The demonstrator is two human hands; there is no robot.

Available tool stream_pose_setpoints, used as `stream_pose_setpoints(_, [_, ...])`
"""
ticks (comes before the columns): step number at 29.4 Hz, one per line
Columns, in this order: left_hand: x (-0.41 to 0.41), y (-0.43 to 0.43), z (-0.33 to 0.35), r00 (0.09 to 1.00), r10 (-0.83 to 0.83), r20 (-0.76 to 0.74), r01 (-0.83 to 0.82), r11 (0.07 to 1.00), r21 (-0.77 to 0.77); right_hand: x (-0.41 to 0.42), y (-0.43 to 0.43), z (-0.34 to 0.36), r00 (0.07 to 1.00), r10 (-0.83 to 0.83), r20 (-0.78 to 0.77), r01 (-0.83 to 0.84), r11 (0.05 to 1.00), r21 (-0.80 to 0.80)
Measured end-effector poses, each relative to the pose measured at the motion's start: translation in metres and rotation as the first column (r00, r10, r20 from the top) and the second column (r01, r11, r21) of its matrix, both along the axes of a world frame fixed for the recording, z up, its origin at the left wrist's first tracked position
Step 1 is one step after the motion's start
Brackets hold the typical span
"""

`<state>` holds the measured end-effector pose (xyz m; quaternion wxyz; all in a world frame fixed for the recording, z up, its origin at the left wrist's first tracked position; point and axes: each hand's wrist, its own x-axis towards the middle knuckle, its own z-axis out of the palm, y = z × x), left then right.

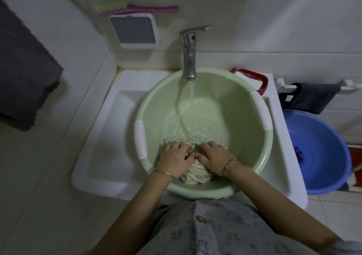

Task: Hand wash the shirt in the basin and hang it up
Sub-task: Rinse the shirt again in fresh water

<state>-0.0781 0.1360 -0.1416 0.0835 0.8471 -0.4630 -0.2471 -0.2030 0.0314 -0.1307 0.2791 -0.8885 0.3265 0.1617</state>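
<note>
Both hands, left (175, 159) and right (212, 156), clutch the bunched shirt (197, 173) in green basin (260, 153); best kneaded fold by fold beneath running tap (189, 59).

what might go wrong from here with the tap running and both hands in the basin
The chrome metal tap is running into the pale green plastic basin; left on, it may overflow. The left hand and right hand both grip the bunched cream fabric shirt at the basin's near side, so hard pressing might tip it off the white sink towards the person.
</note>
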Motion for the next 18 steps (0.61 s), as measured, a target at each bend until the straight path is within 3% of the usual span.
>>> stream_pose_setpoints(18, [-0.0024,0.0006,0.0051,1.0,0.011,-0.008,-0.011,1.0,0.003,-0.0004,0.0,0.0003,1.0,0.003,0.01,-0.003,1.0,0.001])
